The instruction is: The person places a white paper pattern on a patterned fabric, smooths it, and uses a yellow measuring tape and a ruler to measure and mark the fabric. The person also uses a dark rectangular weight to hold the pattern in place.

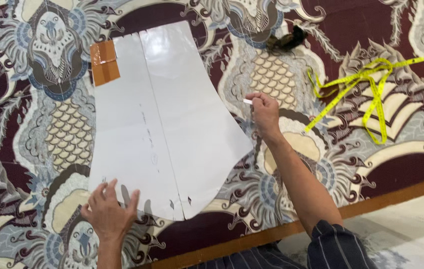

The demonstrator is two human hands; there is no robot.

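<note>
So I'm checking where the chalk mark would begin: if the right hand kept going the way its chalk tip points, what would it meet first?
Probably the right edge of the white paper pattern: the right hand holds a white chalk piece pointing left, just short of it above the batik cloth.

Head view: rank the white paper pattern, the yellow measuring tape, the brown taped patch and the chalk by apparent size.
1. white paper pattern
2. yellow measuring tape, loosely heaped
3. brown taped patch
4. chalk, mostly hidden in the right hand
</note>
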